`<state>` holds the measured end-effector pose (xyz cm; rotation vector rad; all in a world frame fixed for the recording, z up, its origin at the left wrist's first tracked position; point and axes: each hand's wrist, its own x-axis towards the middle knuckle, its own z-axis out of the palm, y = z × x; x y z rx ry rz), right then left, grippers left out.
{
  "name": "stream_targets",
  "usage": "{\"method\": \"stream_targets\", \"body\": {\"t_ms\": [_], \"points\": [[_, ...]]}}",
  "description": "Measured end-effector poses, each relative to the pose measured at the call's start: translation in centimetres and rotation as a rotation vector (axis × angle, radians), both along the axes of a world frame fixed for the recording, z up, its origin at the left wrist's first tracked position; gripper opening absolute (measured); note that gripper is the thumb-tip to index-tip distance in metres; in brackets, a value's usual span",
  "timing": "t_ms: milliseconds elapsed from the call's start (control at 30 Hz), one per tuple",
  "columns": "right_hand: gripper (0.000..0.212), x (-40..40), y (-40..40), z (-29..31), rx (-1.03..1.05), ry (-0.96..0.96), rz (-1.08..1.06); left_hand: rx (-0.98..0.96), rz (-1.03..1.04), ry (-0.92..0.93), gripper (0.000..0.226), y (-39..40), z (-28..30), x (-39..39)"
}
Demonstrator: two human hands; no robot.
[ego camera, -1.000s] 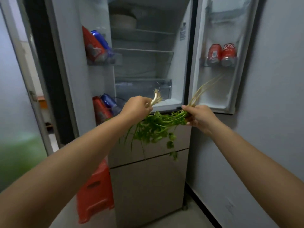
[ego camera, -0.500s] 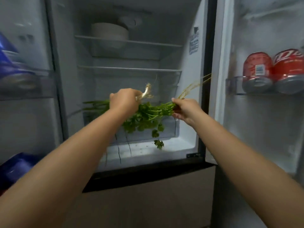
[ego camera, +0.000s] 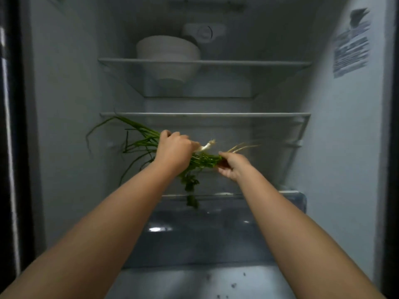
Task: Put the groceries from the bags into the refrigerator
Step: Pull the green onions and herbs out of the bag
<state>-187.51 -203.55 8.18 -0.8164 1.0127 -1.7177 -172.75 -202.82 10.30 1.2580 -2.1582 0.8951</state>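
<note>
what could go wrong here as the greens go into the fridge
1. Leafy sprigs of the cilantro dangle below the right hand, over the drawer; they may snag on its rim or drop off.
2. The left hand grips the scallions, whose long tips splay toward the left wall and could bend or catch under the shelf.
3. With both hands holding bunches, neither is free to catch anything that slips.
</note>
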Motion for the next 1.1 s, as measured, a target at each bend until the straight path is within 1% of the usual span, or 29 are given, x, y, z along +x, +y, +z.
{"method": "stream_targets", "body": {"t_ms": [133, 267, 333, 400, 433, 467, 500, 533, 567, 600, 667, 767, 800, 833, 900, 933, 967, 1033, 1067, 1100], "points": [[0.028, -3.1, -5.3, -0.2, 0.132, 0.108, -0.074, 0.036, 0.049, -0.111, 0.046, -5.4, 0.7, -1.9], [0.027, -6.8, -7.6, -1.9, 0.317, 0.298, -0.113, 0.268, 0.12, -0.188, 0.037, -9.2, 0.7, -5.9], [0.015, -8.5, -7.9, -2.3, 0.373, 0.364, -0.126, 0.321, 0.083, -0.195, 0.035, -10.7, 0.1, -8.0], [0.014, -10.0, -7.6, -2.4, 0.378, 0.411, -0.172, 0.34, 0.022, -0.164, 0.036, -12.1, -0.8, -9.9], [0.01, -10.5, -7.1, -2.3, 0.383, 0.45, -0.192, 0.358, -0.004, -0.152, 0.037, -12.7, -1.4, -10.8], [0.017, -11.1, -6.8, -2.3, 0.391, 0.536, -0.234, 0.389, -0.024, -0.144, 0.038, -13.2, -2.0, -11.8], [0.023, -11.5, -6.3, -2.3, 0.406, 0.674, -0.279, 0.429, -0.033, -0.141, 0.038, -13.4, -2.5, -12.6], [0.024, -11.6, -5.8, -2.3, 0.411, 0.839, -0.317, 0.484, -0.035, -0.14, 0.037, -13.6, -3.1, -13.3], [0.023, -11.7, -5.1, -2.4, 0.384, 0.994, -0.371, 0.546, -0.041, -0.135, 0.038, -13.6, -3.5, -13.8], [0.026, -11.5, -4.4, -2.6, 0.36, 1.101, -0.428, 0.607, -0.056, -0.123, 0.04, -13.6, -3.7, -14.1], [0.028, -10.8, -2.6, -3.2, 0.265, 1.262, -0.477, 0.695, -0.106, -0.084, 0.048, -13.3, -3.6, -14.0], [0.027, -9.6, -0.1, -5.0, 0.07, 1.495, -0.449, 0.719, -0.144, -0.043, 0.053, -12.3, -2.4, -12.5], [0.031, -9.3, 0.6, -5.9, 0.009, 1.563, -0.42, 0.708, -0.152, -0.023, 0.054, -11.8, -2.0, -11.7], [0.039, -9.1, 1.3, -6.9, -0.052, 1.627, -0.406, 0.687, -0.154, -0.005, 0.054, -11.2, -1.7, -10.9], [0.054, -8.5, 2.5, -8.5, -0.145, 1.674, -0.397, 0.619, -0.154, 0.014, 0.049, -9.8, -1.8, -9.2], [0.055, -8.5, 2.8, -9.4, -0.199, 1.688, -0.425, 0.579, -0.153, 0.013, 0.044, -8.9, -2.0, -8.4], [0.052, -8.5, 3.0, -10.2, -0.252, 1.707, -0.483, 0.543, -0.153, 0.005, 0.038, -7.7, -2.4, -7.7], [0.039, -8.4, 3.4, -11.1, -0.306, 1.742, -0.585, 0.444, -0.12, 0.032, 0.03, -5.3, -3.7, -6.6], [0.036, -8.3, 3.6, -11.4, -0.316, 1.756, -0.605, 0.392, -0.079, 0.087, 0.03, -4.1, -4.7, -6.1], [0.04, -8.1, 4.0, -11.6, -0.333, 1.751, -0.619, 0.334, -0.027, 0.144, 0.031, -2.8, -5.4, -5.5]]}}
